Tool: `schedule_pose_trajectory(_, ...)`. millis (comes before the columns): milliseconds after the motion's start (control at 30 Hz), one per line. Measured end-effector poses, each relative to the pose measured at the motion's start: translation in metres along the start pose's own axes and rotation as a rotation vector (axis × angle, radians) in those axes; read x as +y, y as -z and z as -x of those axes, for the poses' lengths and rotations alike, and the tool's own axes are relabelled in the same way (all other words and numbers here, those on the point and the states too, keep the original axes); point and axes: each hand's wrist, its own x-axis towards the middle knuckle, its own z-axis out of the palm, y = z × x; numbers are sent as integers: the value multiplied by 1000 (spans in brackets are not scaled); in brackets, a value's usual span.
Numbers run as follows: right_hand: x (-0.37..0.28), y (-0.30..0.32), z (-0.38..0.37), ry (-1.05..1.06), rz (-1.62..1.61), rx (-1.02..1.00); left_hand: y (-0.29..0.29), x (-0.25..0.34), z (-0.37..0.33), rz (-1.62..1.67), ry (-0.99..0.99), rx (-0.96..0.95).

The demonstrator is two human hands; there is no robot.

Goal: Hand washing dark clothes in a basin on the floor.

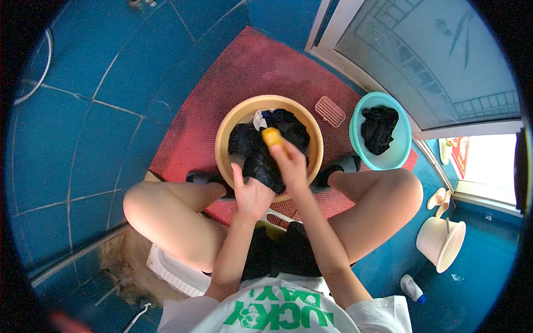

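Right hand (290, 162): your fingers clamp 1 yellow block (271, 136) above the black cloth (262, 167).
Left hand (254, 196): your thumb stands apart; cloth hides the other fingers, grip unclear.
Cloth: in your tan basin (222, 145).

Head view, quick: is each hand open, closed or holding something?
Left hand: thumb raised, fingers hidden by black cloth; grip can't be told.
Right hand: closed, holding a yellow bar.
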Motion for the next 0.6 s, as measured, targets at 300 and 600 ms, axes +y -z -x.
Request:
schedule_pose_trajectory(300, -24, 37, -3, -224, -691, 43, -2, 11, -10, -119, -121, 136)
schedule_pose_trajectory(600, 2, 34, 15, -586, -676, -224, 27, 20, -9, -424, -168, 139)
